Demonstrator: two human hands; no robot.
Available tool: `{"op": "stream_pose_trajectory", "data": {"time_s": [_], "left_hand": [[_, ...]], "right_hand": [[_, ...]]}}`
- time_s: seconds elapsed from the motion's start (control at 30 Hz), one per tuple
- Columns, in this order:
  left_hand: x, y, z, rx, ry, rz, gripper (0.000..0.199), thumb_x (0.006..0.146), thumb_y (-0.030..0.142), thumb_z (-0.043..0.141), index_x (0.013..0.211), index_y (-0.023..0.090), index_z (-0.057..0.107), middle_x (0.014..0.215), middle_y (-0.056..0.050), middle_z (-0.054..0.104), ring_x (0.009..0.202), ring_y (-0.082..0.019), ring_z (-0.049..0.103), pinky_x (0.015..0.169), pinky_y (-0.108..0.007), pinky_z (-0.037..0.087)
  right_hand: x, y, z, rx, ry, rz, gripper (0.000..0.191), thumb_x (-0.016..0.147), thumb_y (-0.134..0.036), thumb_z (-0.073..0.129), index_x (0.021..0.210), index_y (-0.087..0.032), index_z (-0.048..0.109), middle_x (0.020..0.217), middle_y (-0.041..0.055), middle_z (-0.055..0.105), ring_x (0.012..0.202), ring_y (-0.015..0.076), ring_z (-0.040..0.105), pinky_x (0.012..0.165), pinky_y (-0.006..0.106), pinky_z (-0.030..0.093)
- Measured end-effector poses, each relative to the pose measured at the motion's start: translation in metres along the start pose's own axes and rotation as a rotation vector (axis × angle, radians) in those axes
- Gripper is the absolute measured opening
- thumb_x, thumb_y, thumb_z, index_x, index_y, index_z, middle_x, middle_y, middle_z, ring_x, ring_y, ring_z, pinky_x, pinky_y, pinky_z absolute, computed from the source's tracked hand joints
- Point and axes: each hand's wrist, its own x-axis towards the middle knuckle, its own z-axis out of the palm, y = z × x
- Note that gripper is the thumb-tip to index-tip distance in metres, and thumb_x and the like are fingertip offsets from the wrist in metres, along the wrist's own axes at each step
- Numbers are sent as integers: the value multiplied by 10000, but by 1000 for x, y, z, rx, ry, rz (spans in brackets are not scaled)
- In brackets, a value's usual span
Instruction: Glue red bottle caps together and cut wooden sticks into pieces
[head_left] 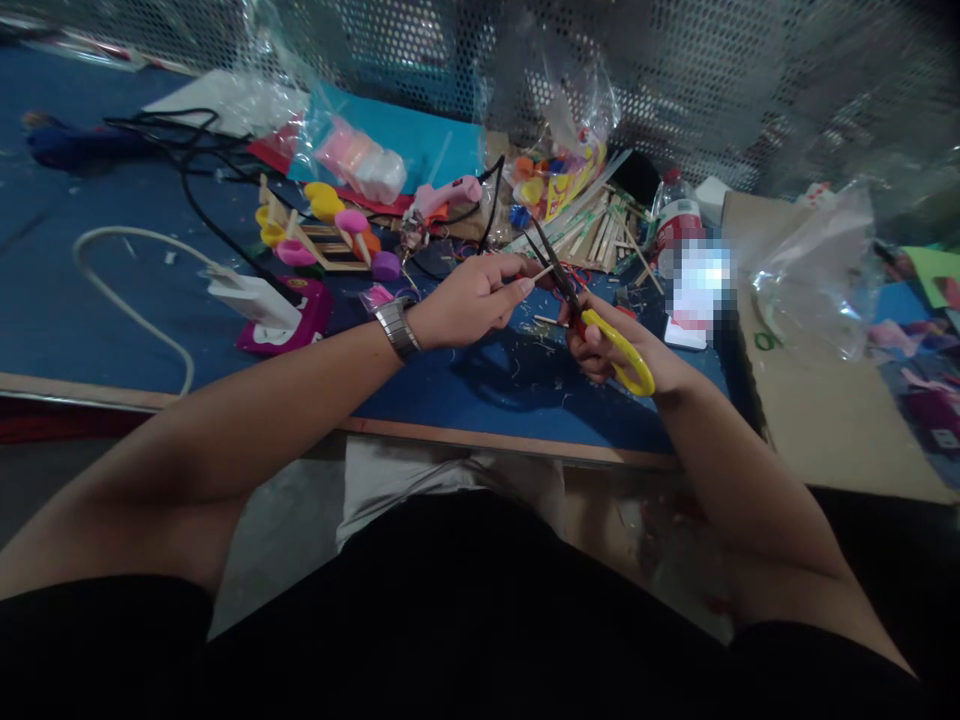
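Between the thumb and fingers of my left hand [478, 300] is a thin pale wooden stick [541, 274], its tip pointing right. My right hand [600, 345] grips yellow-handled scissors [634, 362] with dark blades, which stand apart and point up and left. The stick's end lies close to the blades; whether they touch it I cannot tell. Below the hands, short stick pieces [550, 321] and shavings lie on the blue tabletop [420, 395]. To the left stands a small wooden-stick frame [334, 245] with yellow, pink, orange and purple round pieces on it.
A pink glue gun [448, 197] lies behind my hands, near a pile of wooden sticks [600, 235]. A purple power strip [304, 318] with a white charger [253, 300] sits left. A bottle [677, 215], a lit phone [694, 300] and a cardboard sheet [825, 405] are right.
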Motion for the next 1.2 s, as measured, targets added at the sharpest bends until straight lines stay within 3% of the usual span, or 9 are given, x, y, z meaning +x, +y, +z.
{"op": "stream_pose_trajectory", "data": {"time_s": [0.1,0.23,0.5,0.77,0.93,1.2], "left_hand": [[0,3,0,21,-14,-10,253,1108,393,594,1008,181,689,504,77,498,438,-98,401,483,-246,300],[-1,8,-2,26,-40,-1,396,1116,359,565,750,214,530,508,54,492,452,-86,397,503,-254,307],[0,12,-1,58,-43,-7,376,1101,258,535,728,210,520,504,54,487,457,-84,385,509,-249,303],[-2,14,-2,71,-44,-8,398,1106,303,553,721,207,518,513,49,496,468,-83,400,520,-247,317],[-2,17,-3,98,-64,-14,306,1103,290,533,831,182,621,523,58,512,467,-87,404,504,-226,316],[-4,23,-5,116,-87,-15,398,1105,292,519,719,198,521,544,41,534,493,-80,448,530,-203,361]], "right_hand": [[-1,-1,0,-12,7,13,443,1002,-653,793,1174,-329,545,791,-96,386,529,79,220,472,257,181],[-2,-6,5,-33,16,15,419,1013,-628,796,1161,-320,552,766,-99,369,520,73,215,468,248,182],[-1,-5,11,-53,76,24,465,945,-500,898,1155,-312,528,765,-114,398,497,58,269,438,223,226],[-2,1,11,-111,78,19,485,954,-552,879,1159,-323,503,710,-124,380,479,80,302,429,234,284],[-3,2,10,-230,79,-19,423,1017,-528,802,1197,-315,484,756,-117,451,481,86,410,450,251,363],[-7,2,7,-335,32,-10,419,1070,-631,701,1226,-323,465,797,-91,438,510,103,425,469,282,373]]}}
